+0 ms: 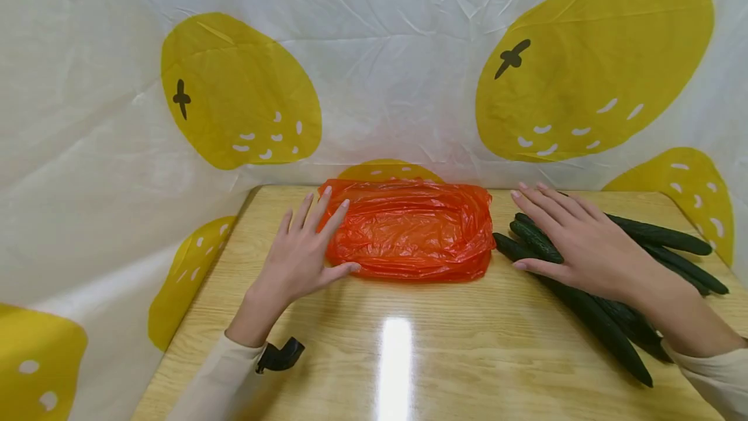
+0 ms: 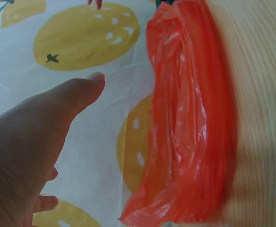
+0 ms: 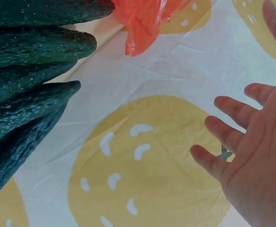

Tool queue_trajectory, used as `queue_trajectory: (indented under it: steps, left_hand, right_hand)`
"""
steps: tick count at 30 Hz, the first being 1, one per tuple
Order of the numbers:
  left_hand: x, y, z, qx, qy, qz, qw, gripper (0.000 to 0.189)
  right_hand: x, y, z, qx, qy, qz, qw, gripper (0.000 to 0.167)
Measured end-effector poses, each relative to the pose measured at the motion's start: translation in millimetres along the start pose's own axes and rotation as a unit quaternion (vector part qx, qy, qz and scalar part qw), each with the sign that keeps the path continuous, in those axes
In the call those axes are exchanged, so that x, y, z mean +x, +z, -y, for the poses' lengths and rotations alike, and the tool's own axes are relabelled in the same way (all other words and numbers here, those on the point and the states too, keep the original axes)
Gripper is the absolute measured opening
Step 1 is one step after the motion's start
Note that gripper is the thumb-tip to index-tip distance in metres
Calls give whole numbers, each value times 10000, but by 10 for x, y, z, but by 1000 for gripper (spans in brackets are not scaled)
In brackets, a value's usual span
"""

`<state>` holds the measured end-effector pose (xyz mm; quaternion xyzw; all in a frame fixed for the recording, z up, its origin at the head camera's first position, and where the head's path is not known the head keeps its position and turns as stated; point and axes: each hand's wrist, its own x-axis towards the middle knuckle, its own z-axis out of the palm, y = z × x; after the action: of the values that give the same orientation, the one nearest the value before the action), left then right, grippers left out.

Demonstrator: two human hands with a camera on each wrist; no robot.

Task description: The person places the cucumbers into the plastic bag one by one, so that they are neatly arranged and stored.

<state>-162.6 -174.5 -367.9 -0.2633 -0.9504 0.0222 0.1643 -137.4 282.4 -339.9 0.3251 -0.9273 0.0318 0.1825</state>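
A crinkled red plastic bag lies spread in a low rectangle at the back middle of the table. My left hand, fingers spread, hovers at the bag's left end and overlaps its edge in the head view. Over on the right, my right hand is held flat with straight fingers above several dark green cucumbers, hiding part of them. Nothing is held by either hand. The right wrist view shows the cucumbers lying side by side, with a corner of the bag beyond their tips.
The wooden table reflects a bright strip of light at its front middle. Behind it and along the left hangs a white cloth printed with yellow fruit. A black strap piece sticks out from the left wrist.
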Motion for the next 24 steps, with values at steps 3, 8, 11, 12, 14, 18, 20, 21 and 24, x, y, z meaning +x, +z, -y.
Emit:
queue_trajectory:
  steps: [3,8,11,12,14,18,20,21,24]
  left_hand:
    - [5,27,40,-3,-62,55,10000,103]
    - [24,79,129,-314,-234,192,9990,99]
    - [45,127,192,-672,-378,169,9969,94]
    - [49,144,211,-810,-445,148,9956,92]
    - [57,176,246,-1080,-579,94,9924,86]
    - [46,237,302,-1557,-894,37,9837,76]
    - [38,266,324,-1737,-1025,44,9794,71]
    - [32,282,337,-1822,-1085,66,9772,70]
    - [17,327,373,-2038,-1245,159,9709,66]
  right_hand:
    - [-39,-23,-22,259,143,66,9995,107]
    - [-71,-76,-54,596,412,251,9971,103]
    - [-75,-118,-58,842,690,503,9928,102]
    - [-77,-131,-59,917,792,601,9908,102]
    - [-86,-157,-60,1004,970,771,9872,101]
    - [-116,-194,-68,1069,1106,939,9836,103]
    - [-130,-209,-77,1062,1109,1027,9828,103]
    - [-136,-214,-83,1076,1119,1095,9818,104]
    - [-160,-233,-104,1059,1157,1305,9790,103]
